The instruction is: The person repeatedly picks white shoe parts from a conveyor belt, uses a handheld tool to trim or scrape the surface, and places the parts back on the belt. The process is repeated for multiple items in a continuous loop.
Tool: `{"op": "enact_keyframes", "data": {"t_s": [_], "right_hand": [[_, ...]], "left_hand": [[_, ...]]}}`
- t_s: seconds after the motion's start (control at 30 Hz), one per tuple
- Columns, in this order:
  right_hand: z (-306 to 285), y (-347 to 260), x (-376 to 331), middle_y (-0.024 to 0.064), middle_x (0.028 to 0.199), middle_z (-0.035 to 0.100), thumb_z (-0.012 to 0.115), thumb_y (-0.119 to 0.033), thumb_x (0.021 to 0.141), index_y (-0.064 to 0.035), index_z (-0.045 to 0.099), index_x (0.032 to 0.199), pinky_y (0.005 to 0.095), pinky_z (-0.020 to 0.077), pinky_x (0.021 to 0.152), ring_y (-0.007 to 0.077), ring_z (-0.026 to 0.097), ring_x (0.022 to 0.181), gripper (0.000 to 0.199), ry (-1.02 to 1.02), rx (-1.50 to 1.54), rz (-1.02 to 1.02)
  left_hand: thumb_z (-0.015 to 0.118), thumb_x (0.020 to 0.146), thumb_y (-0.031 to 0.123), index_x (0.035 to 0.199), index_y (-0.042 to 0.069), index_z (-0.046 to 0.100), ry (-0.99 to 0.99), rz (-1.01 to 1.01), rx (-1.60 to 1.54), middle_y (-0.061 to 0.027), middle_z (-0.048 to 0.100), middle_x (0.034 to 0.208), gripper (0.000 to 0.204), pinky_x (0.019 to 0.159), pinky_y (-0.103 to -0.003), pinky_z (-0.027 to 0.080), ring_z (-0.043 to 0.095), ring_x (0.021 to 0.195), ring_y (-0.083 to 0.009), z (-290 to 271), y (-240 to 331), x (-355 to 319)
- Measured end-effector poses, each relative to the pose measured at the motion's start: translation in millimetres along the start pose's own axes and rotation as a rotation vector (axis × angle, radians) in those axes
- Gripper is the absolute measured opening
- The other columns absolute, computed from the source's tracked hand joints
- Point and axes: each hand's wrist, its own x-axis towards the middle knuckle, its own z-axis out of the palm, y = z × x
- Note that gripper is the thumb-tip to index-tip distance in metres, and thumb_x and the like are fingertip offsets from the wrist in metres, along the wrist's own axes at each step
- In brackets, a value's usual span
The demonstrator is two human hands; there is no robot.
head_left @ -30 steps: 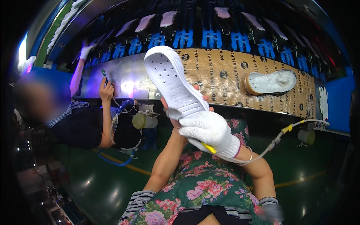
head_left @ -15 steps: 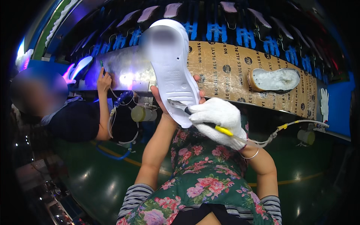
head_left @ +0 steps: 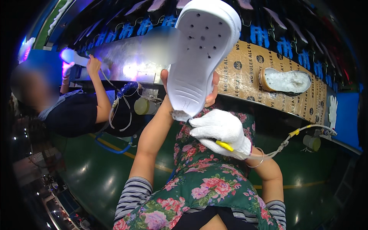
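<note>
My bare left hand (head_left: 211,94) grips a white shoe sole (head_left: 191,71) from beneath, thumb on one edge and fingers round the other. The sole is tilted, its hollow upper face toward me; small dark holes show in its wide far end and ridges across the narrower part. In a white knit glove, my right hand (head_left: 222,132) is closed on a brush (head_left: 181,115) with a dark handle, joined to a clear hose with a yellow piece. The bristles touch the sole's near end. A blurred patch hides part of the sole's left edge.
Printed cardboard (head_left: 245,82) covers the bench; on it lies a sole-shaped piece (head_left: 287,81) caked with white residue. A white glove (head_left: 332,111) hangs at the right. The hose (head_left: 276,150) runs right to a fitting. To the left, a co-worker (head_left: 76,115) handles another sole. Blue racks line the back.
The sole has moved up and to the right and tipped, bringing its holes into view. The brush has shifted from the ridged area to the near end. The co-worker's raised hand has moved left.
</note>
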Motion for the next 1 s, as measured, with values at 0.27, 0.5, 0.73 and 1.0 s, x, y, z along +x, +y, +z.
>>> {"op": "enact_keyframes", "data": {"t_s": [0.27, 0.5, 0.73, 1.0], "right_hand": [[-13, -4, 3, 0.0124, 0.108, 0.079, 0.085, -0.002, 0.076, -0.0086, 0.080, 0.102, 0.0396, 0.0592, 0.081, 0.0284, 0.075, 0.093, 0.028, 0.173, -0.068, 0.085], [1, -6, -6, 0.0129, 0.104, 0.079, 0.086, -0.002, 0.073, -0.0108, 0.080, 0.099, 0.0397, 0.0593, 0.078, 0.0278, 0.075, 0.086, 0.027, -0.015, 0.304, 0.079], [-3, 0, -5, 0.0164, 0.107, 0.078, 0.084, -0.002, 0.070, -0.0072, 0.078, 0.105, 0.0408, 0.0587, 0.076, 0.0312, 0.075, 0.092, 0.036, 0.100, -0.282, -0.107], [-1, -5, -14, 0.0130, 0.102, 0.079, 0.087, 0.001, 0.074, -0.0098, 0.081, 0.099, 0.0385, 0.0589, 0.075, 0.0290, 0.076, 0.090, 0.028, 0.103, 0.255, 0.105]], "left_hand": [[0.069, 0.070, 0.085, 0.148, -0.001, 0.049, 0.086, -0.047, 0.063, -0.0278, 0.061, 0.120, 0.117, 0.068, -0.044, 0.054, 0.066, 0.084, -0.0370, 3, 4, 6], [0.069, 0.079, 0.067, 0.153, 0.001, 0.045, 0.175, -0.156, 0.034, -0.0277, 0.060, 0.127, 0.102, 0.071, -0.048, 0.055, 0.066, 0.086, -0.0382, 13, 11, 11], [0.066, 0.085, 0.060, 0.152, -0.002, 0.045, 0.363, -0.250, 0.056, -0.0299, 0.062, 0.127, 0.093, 0.077, -0.052, 0.057, 0.069, 0.091, -0.0412, 24, 15, 8], [0.067, 0.080, 0.070, 0.150, -0.004, 0.047, 0.411, -0.213, 0.099, -0.0311, 0.062, 0.116, 0.104, 0.060, -0.041, 0.049, 0.066, 0.079, -0.0369, 28, 11, 12]]}}
